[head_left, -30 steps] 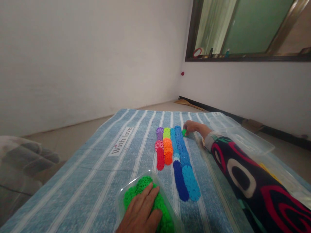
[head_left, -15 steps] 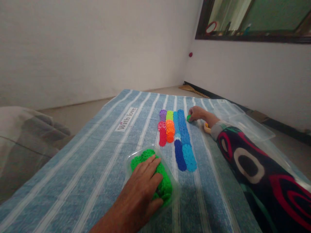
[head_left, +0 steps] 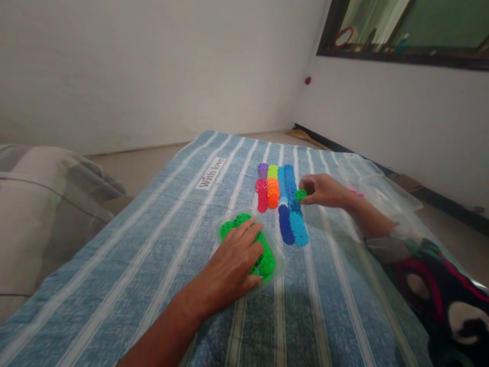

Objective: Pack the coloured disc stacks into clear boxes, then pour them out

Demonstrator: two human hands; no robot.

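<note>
The striped cloth (head_left: pixel 153 244) gives everything a flat bed across the lower frame. At centre, a clear tub (head_left: pixel 281 255) keeps green pieces (head_left: pixel 269 264) together; the left hand (head_left: pixel 239 255) lies over them, perhaps steadying it, any grip hidden. Coloured rows (head_left: pixel 286 224) lie close-packed right of centre; there, the right hand (head_left: pixel 323 190) pinches a single green piece (head_left: pixel 300 195) by its edge.

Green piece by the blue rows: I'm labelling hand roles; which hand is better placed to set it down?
Right, I'd judge: the right hand pinches the green piece close to the blue rows, while the left hand lies on green pieces in the clear tub.
</note>
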